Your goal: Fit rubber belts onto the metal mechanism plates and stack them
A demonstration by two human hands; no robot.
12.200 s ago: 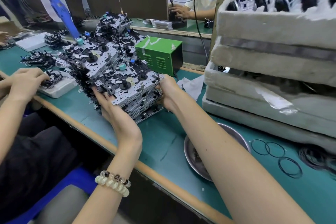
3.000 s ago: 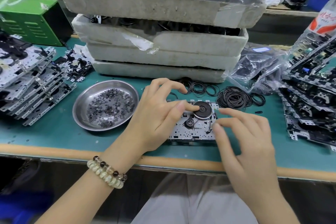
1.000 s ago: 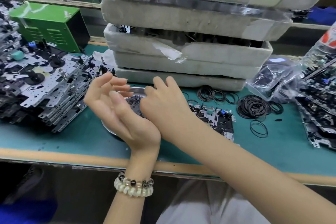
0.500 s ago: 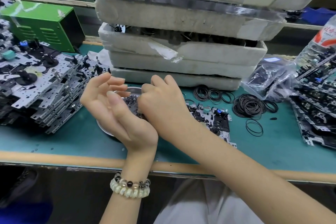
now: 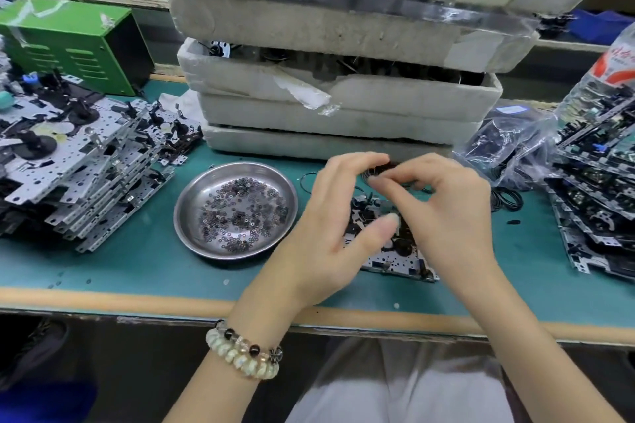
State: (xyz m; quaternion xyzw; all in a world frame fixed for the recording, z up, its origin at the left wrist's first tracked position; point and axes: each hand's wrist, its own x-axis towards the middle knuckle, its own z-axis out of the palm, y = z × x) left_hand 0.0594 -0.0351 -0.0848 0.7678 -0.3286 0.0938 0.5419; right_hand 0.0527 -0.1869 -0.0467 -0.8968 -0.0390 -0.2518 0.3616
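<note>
One metal mechanism plate (image 5: 390, 259) lies flat on the green mat near the front edge, partly covered by my hands. My left hand (image 5: 330, 227) hovers over its left side, index finger curled toward the right hand and thumb held apart. My right hand (image 5: 446, 213) is above the plate's right side, thumb and forefinger pinched on a small dark part (image 5: 372, 178) too small to identify. Loose rubber belts (image 5: 505, 201) lie behind to the right. Stacks of plates stand at the left (image 5: 79, 161) and right (image 5: 598, 203).
A steel dish (image 5: 185, 213) holding many small washers sits left of my hands. Stacked foam trays (image 5: 343, 103) wall off the back. A green metal box (image 5: 68, 41) is back left. A plastic bag of belts (image 5: 508, 148) and a water bottle (image 5: 611, 72) sit back right.
My right hand has left the steel dish and moved right over the plate. My left hand has turned from palm-up beside the dish to meet it there.
</note>
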